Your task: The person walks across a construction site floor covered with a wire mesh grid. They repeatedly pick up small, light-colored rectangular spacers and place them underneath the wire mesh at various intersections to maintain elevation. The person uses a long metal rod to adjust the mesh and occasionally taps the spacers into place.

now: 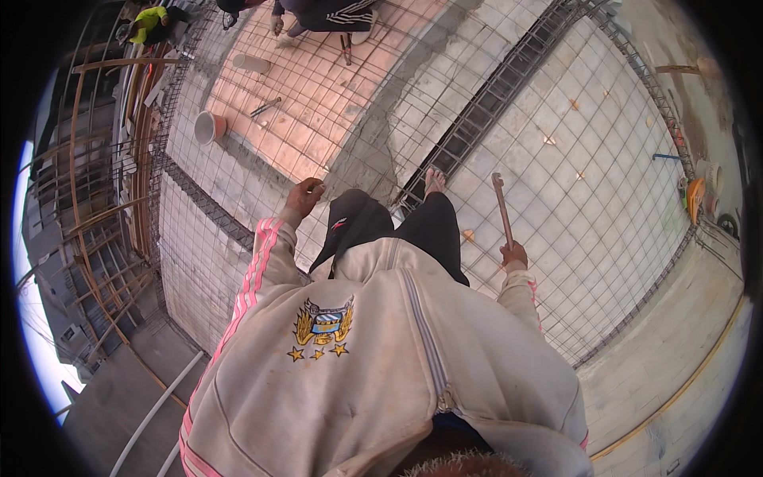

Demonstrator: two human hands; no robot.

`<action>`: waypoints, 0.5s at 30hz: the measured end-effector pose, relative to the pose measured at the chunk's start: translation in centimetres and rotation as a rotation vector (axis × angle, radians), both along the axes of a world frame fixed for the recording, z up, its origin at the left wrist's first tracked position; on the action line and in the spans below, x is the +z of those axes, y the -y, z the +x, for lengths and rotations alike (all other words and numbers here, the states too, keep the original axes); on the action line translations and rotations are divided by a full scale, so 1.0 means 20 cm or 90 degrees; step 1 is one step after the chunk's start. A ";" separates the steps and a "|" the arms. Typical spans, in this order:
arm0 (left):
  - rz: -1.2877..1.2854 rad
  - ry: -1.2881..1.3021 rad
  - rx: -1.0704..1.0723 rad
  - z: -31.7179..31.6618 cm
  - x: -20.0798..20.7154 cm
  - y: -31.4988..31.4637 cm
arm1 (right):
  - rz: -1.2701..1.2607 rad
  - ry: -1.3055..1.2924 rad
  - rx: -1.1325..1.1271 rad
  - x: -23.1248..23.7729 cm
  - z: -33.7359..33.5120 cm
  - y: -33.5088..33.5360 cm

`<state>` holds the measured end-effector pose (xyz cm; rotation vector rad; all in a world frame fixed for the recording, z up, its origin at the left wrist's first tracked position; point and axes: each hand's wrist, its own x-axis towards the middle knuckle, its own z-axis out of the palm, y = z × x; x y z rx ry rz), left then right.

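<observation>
My right hand point(513, 254) grips the lower end of a long, rusty steel bar with a hooked, notched tip, which looks like a rebar bending bar point(502, 208). The bar points forward over the steel mesh point(592, 199). Ahead of my left knee, my left hand point(304, 198) is raised with its fingers curled together; whether something thin is between them I cannot make out. My bare foot point(435, 181) stands beside a dark, narrow trench point(445, 155) holding a rebar cage point(509, 83).
A co-worker in dark striped trousers point(338, 14) crouches ahead near pliers point(346, 49). A pinkish bucket point(210, 127), a pale cylinder point(251, 63) and another tool point(265, 106) lie left. Another person in a yellow top point(149, 24) is far left. An orange object point(695, 199) sits right.
</observation>
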<state>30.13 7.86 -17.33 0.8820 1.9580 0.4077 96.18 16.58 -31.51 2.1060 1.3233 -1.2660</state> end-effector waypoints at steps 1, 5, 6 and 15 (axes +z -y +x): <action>-0.014 -0.017 0.007 0.01 0.02 0.03 | 0.006 -0.006 0.006 0.01 0.01 -0.02; -0.036 -0.036 0.092 0.01 0.05 0.17 | -0.088 -0.081 -0.231 0.07 -0.03 -0.08; -0.048 -0.018 0.140 0.02 0.04 0.20 | -0.095 -0.107 -0.231 0.11 -0.06 -0.08; -0.082 -0.080 0.087 0.13 -0.24 0.12 | -0.133 -0.156 -0.099 0.38 -0.33 -0.39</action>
